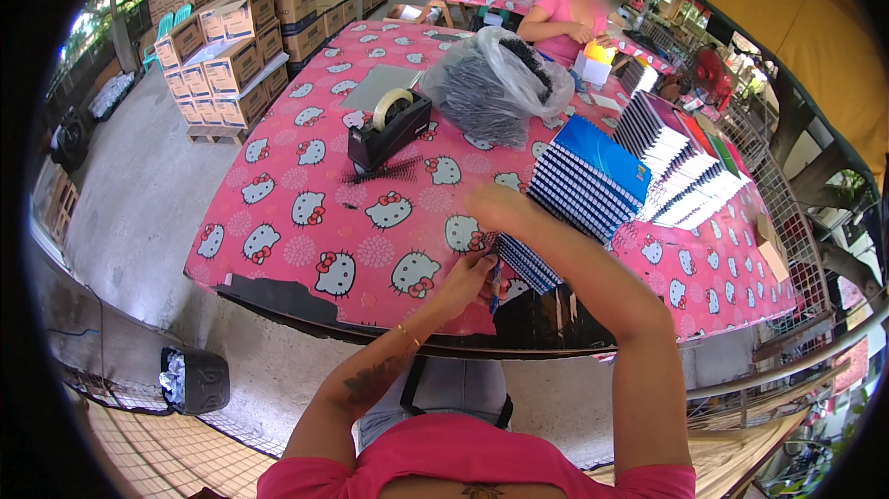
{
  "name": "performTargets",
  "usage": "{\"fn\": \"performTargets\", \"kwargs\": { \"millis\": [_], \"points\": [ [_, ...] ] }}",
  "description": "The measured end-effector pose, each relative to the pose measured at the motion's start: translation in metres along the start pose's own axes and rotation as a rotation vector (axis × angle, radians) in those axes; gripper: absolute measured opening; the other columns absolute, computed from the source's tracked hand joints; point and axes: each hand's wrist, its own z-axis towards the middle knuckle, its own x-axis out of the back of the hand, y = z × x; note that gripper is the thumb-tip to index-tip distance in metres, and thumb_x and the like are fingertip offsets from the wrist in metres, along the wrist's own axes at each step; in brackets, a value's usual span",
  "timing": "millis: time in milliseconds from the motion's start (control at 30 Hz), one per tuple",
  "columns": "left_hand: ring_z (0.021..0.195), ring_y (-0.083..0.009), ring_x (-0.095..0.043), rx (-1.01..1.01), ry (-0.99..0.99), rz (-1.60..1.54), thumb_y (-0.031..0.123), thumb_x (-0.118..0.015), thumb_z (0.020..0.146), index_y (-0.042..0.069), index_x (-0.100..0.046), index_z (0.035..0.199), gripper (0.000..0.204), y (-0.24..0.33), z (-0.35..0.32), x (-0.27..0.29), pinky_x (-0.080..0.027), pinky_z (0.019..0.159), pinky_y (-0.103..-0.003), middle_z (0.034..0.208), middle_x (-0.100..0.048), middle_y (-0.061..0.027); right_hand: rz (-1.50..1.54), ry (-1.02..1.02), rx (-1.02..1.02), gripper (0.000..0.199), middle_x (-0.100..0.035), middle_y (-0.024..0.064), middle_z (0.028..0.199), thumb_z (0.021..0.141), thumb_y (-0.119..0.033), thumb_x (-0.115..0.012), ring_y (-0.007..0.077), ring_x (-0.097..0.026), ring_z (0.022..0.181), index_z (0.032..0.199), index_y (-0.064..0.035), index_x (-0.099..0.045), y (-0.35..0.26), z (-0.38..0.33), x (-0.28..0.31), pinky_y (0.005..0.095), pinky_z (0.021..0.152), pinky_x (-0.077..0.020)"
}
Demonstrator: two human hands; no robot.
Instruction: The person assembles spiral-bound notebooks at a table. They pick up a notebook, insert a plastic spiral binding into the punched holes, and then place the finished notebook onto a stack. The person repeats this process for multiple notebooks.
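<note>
Near the table's front edge, my left hand is closed around a thin blue-edged notebook, seen almost edge-on. A dark spiral coil shows just above those fingers. My right hand is bent over the table a little farther off, above the coil; its fingers are mostly hidden. Beside my right forearm rises a leaning stack of blue spiral notebooks, its lower part partly covered by the arm. Loose dark coils lie by the black tape dispenser.
A clear plastic bag full of dark coils sits mid-table on the pink patterned cover. More notebooks are piled at the right. Across the table a person handles something yellow. Stacked cartons and a black bin stand left.
</note>
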Motion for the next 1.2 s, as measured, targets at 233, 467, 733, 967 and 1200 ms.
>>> {"fn": "performTargets", "kwargs": {
  "millis": [233, 467, 733, 967, 1200],
  "points": [
    [0.069, -0.0246, -0.068, -0.018, 0.012, 0.002, 0.033, -0.045, 0.099, 0.0, -0.051, 0.108, 0.034, -0.002, 0.015, 0.003, -0.057, 0.055, -0.038, 0.084, -0.064, -0.0132, -0.081, -0.126, -0.032, 0.014, -0.07, 0.017, 0.086, 0.072, -0.008, -0.065, 0.0326, -0.069, 0.084, 0.083, -0.0033, -0.073, -0.005, 0.005, 0.002, 0.043, 0.071, -0.0554],
    [0.066, -0.026, -0.067, -0.004, -0.068, -0.013, 0.03, -0.043, 0.1, 0.0, -0.051, 0.108, 0.032, -0.006, 0.008, 0.012, -0.058, 0.055, -0.039, 0.082, -0.064, -0.013, -0.033, -0.06, -0.068, 0.016, -0.07, 0.0172, 0.085, 0.066, -0.009, -0.071, 0.0332, -0.068, 0.084, 0.081, -0.0046, -0.073, -0.001, 0.008, -0.012, 0.0433, 0.07, -0.0554],
    [0.073, -0.0279, -0.07, 0.057, -0.058, -0.012, 0.03, -0.043, 0.1, 0.001, -0.052, 0.108, 0.032, -0.003, 0.015, 0.009, -0.059, 0.058, -0.041, 0.088, -0.066, -0.0147, -0.104, -0.22, -0.095, 0.02, -0.071, 0.0158, 0.091, 0.068, -0.008, -0.071, 0.0314, -0.069, 0.086, 0.087, -0.0049, -0.073, -0.006, 0.01, -0.002, 0.0439, 0.068, -0.0556],
    [0.061, -0.0234, -0.065, 0.035, 0.029, -0.016, 0.029, -0.044, 0.1, 0.001, -0.051, 0.107, 0.029, -0.009, 0.021, 0.005, -0.058, 0.052, -0.039, 0.078, -0.063, -0.0115, -0.092, -0.241, -0.107, 0.022, -0.071, 0.0158, 0.095, 0.07, -0.008, -0.07, 0.0314, -0.069, 0.089, 0.091, -0.0036, -0.073, -0.009, 0.005, 0.002, 0.0435, 0.07, -0.0558],
    [0.067, -0.0267, -0.068, 0.073, -0.055, -0.026, 0.029, -0.044, 0.099, -0.001, -0.051, 0.108, 0.032, -0.014, 0.014, 0.01, -0.057, 0.052, -0.038, 0.083, -0.065, -0.0143, -0.101, -0.283, -0.109, 0.021, -0.07, 0.0154, 0.098, 0.073, -0.007, -0.067, 0.0314, -0.069, 0.09, 0.093, -0.0038, -0.073, -0.007, 0.009, -0.005, 0.044, 0.07, -0.0555]
  ]
}}
